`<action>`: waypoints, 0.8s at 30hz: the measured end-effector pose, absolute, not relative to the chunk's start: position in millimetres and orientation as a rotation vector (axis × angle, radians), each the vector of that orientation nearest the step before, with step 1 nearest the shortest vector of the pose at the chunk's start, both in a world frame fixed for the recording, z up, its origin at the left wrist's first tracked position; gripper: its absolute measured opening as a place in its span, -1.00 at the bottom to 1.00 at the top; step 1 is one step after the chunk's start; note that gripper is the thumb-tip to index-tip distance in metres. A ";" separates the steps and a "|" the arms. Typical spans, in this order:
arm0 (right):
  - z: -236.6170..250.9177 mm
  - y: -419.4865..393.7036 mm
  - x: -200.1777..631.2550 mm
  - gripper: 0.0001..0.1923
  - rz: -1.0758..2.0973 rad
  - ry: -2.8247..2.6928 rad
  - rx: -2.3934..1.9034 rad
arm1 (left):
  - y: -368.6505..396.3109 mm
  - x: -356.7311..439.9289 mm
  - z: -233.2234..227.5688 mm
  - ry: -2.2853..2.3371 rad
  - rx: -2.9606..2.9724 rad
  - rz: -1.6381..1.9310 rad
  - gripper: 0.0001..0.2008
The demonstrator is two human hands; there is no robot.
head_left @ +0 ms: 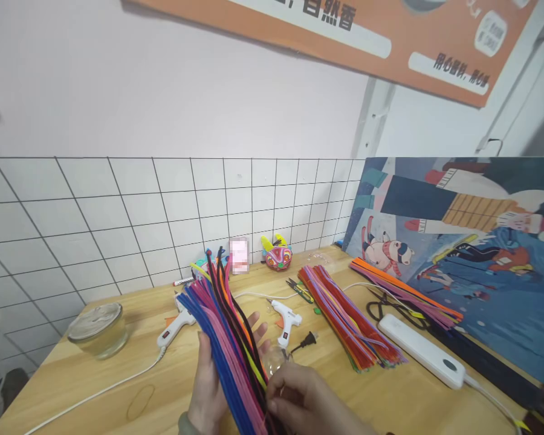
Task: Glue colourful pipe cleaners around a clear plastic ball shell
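While the wooden table (390, 399) is carrying the whole work area, the largest thing on it, a painted picture board (471, 254), is leaning at the right edge against the tiled wall (118, 217). Two loose piles of pipe cleaners are lying flat ahead of the board: a multicoloured pile (349, 320) near the centre and an orange-topped pile (403, 290) just beside the board, with black scissors (385, 308) between them. A white power strip (421, 350) is resting near the multicoloured pile. The bundle of pipe cleaners (226, 338) is being held upright and fanned above the near edge of the table, tips pointing away. The left hand (213, 380) is closing round the lower part of the bundle from behind, fingers spread along the stems. The right hand (308, 402) is pinching at the base of the bundle, seemingly on one or a few stems; which stem cannot be told. For clean separation, the left hand's grip should be staying firm but loose enough that one stem slides free without dragging its neighbours. Two white glue guns (285, 317) (174, 326) are lying behind the bundle, their cords trailing, and a glass jar (97, 329) is standing at the left. A small clear object beside the right hand is too blurred to identify.
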State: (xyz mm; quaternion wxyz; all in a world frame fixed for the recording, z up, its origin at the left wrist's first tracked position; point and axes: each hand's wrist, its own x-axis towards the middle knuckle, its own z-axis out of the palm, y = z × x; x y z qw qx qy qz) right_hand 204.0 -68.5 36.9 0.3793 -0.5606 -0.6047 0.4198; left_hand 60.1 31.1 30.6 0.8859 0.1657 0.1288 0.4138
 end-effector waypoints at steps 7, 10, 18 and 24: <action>56.1 -38.8 273.5 -0.58 0.407 -1.577 -1.843 | 33.7 48.0 36.0 0.339 0.403 0.916 -0.82; 43.3 -23.0 333.6 -0.23 0.186 -1.373 -2.188 | 40.2 43.7 41.2 0.367 0.366 1.007 -0.77; 4.8 -20.2 411.8 -0.24 0.197 -1.321 -2.429 | 57.6 44.8 32.8 0.547 0.281 1.103 -0.73; 48.5 -8.0 494.8 -0.32 -0.044 -1.333 -2.344 | 64.5 48.2 25.1 0.630 0.243 1.078 -0.67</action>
